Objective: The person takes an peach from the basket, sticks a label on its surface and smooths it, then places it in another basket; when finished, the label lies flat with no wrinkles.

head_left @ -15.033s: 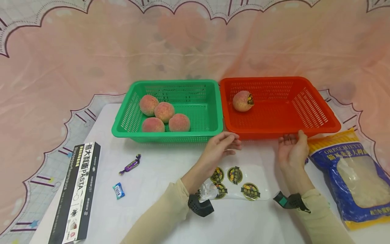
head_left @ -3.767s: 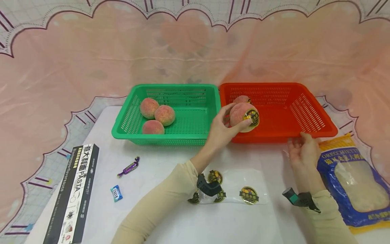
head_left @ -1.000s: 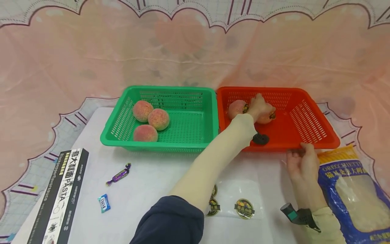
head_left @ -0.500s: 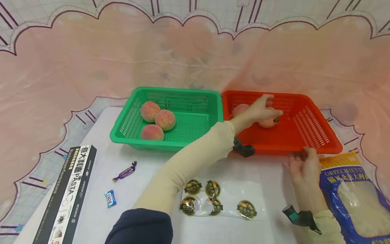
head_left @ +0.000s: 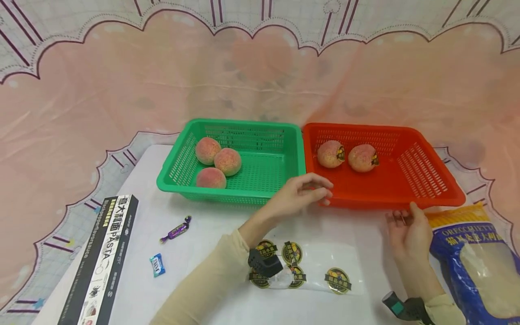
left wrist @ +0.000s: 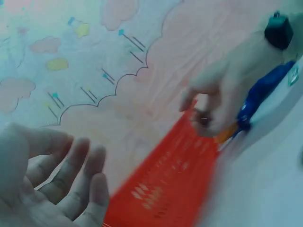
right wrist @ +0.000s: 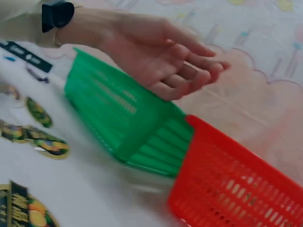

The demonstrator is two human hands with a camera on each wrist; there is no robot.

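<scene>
My left hand [head_left: 302, 194], holding nothing, hovers with loosely bent fingers by the red basket's front left corner. In the right wrist view, this left hand [right wrist: 161, 61] is above the green basket [right wrist: 104, 99]. My right hand [head_left: 410, 234] grips the front rim of the red basket [head_left: 378, 196] near its right corner, thumb at the rim and fingers below; the left wrist view shows the right hand [left wrist: 218, 94] there. Two peaches, a left one [head_left: 328, 154] and a right one [head_left: 360, 158], lie in the red basket, each bearing a round black-and-gold sticker.
Three peaches [head_left: 227, 161] sit in the green basket [head_left: 243, 195]. A clear sheet of round fruit stickers [head_left: 337, 280] lies in front. At left are a pasta box [head_left: 101, 262], a purple candy [head_left: 176, 231] and a blue candy [head_left: 157, 265]. An orecchiette bag [head_left: 479, 266] is at right.
A peach from the green basket got a sticker and was put in the red basket beside the first. My left hand let go and drew back toward me. The right hand stayed.
</scene>
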